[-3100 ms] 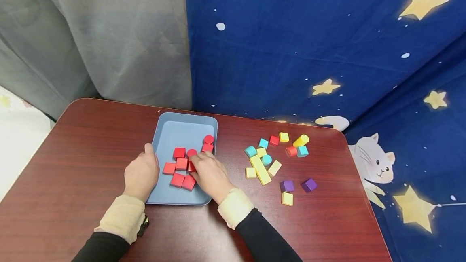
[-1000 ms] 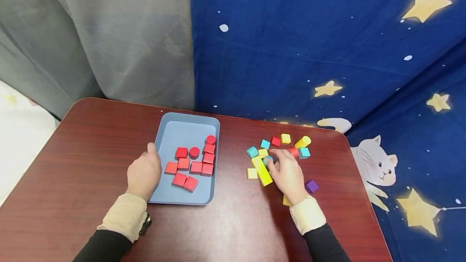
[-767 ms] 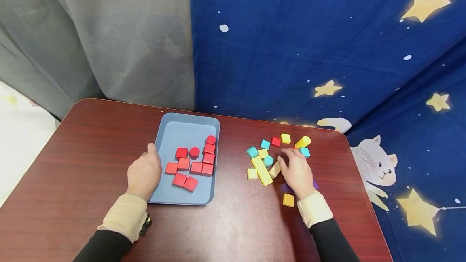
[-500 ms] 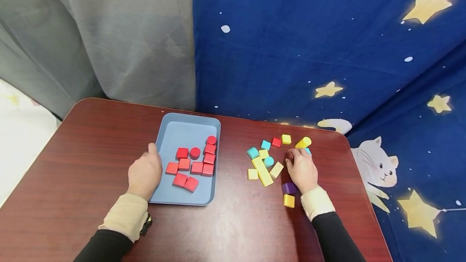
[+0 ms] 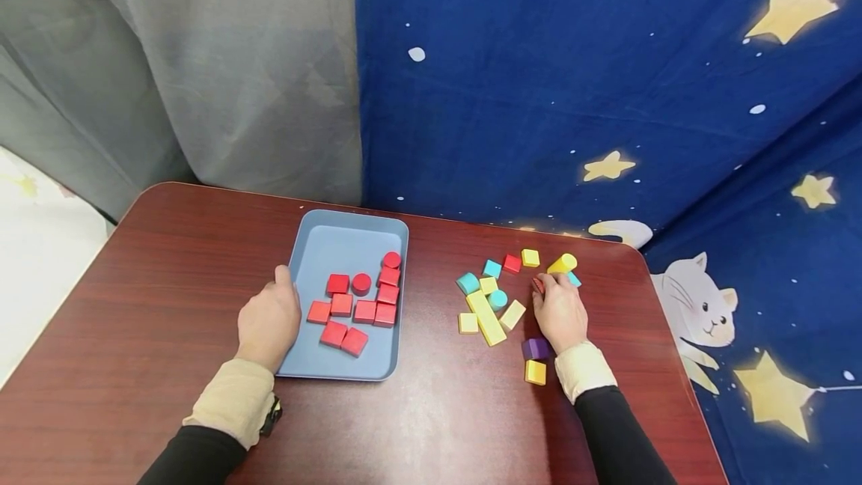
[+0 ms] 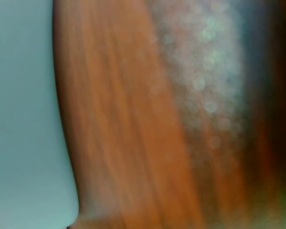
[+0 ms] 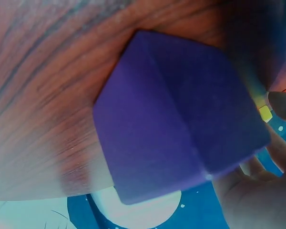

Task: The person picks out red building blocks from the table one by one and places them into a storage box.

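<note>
My left hand (image 5: 268,324) grips the left rim of a blue-grey tray (image 5: 337,234). Several red cubes and two red cylinders (image 5: 361,284) lie inside it. Over on the right, my right hand (image 5: 562,313) pinches a red cylinder (image 5: 538,285) between thumb and fingers, low at the table. A yellow cylinder (image 5: 562,264) and a partly covered teal cube (image 5: 574,279) are just beyond its fingers. In the right wrist view a purple block (image 7: 176,119) looms in front of the hand (image 7: 262,191). The left wrist view shows only the tray's side (image 6: 28,114) and blurred table.
Left of the right hand lie a long yellow block (image 5: 486,318), teal cylinders (image 5: 497,300), a red cube (image 5: 512,263) and several yellow blocks (image 5: 468,322). A yellow cube (image 5: 535,373) sits near the right wrist. Curtains (image 5: 471,96) hang behind the table (image 5: 202,245).
My right hand has let go of a red cube in the tray, moved right over the loose blocks and taken hold of the red cylinder. The left hand stays at the tray's rim.
</note>
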Demonstrator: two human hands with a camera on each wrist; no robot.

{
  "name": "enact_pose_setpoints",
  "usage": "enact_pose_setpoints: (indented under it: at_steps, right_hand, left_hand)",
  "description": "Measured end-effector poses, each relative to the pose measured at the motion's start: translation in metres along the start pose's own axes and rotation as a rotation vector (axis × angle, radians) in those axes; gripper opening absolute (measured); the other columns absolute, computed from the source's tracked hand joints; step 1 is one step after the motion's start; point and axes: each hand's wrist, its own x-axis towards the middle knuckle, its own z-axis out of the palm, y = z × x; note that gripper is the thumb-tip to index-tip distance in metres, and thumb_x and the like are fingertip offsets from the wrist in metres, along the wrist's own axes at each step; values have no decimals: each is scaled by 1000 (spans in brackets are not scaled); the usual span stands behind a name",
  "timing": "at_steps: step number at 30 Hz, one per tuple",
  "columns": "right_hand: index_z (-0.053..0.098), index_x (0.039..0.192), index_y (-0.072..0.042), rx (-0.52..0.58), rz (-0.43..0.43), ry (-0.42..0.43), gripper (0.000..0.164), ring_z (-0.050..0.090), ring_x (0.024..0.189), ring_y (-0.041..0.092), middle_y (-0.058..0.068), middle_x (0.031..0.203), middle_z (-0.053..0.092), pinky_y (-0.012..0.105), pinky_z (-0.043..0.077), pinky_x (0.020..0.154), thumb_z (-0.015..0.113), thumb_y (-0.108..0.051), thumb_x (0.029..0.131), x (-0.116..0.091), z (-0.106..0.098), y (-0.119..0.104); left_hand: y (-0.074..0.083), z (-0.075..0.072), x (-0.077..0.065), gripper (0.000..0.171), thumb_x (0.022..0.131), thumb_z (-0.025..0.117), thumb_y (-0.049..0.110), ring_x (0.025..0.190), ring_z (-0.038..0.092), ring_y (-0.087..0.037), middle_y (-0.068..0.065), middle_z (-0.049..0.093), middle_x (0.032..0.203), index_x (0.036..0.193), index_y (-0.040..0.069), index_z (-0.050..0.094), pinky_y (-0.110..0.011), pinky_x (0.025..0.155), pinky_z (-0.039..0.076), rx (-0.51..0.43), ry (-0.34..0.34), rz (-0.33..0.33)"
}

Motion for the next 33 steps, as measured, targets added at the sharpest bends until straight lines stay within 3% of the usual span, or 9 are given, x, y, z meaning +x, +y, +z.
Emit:
enact_pose_setpoints:
  at_steps: [6,12,17,26,33]
  right_hand:
    - [65,114,-3,-8,-19,6,28,57,100,38,17,109,58,45,44,88,64,-13,87,4,0,0]
    - [67,100,-3,-12,10,-38,16,60,93,39,16,98,59,48,48,78,64,-12,87,4,-2,-2]
    - [67,99,-3,-10,18,-49,15,62,91,37,16,97,59,47,48,76,64,-12,88,5,-1,-1]
    - [67,98,-2,29,-35,-21,13,62,88,35,15,91,59,45,48,77,65,-10,87,1,-2,2]
    - [69,98,-3,102,-91,45,13,60,94,34,14,96,62,44,47,80,67,-10,86,-10,-14,-13]
  left_hand:
    - [-1,0,0,17,98,40,14,52,57,-44,-18,49,61,96,-2,37,-50,43,40,5,-5,0]
    - [-1,-2,0,17,98,40,14,53,57,-45,-19,49,62,96,-3,37,-50,43,39,4,-14,-5]
    - [0,-1,0,17,97,42,14,53,57,-45,-19,50,62,96,-2,37,-50,43,40,5,-7,-3]
    - [-1,1,0,17,97,40,14,53,57,-45,-19,49,61,95,-2,37,-50,43,39,6,-7,-5]
    - [0,1,0,17,97,42,14,53,57,-45,-19,49,61,96,-3,38,-50,43,40,10,6,0]
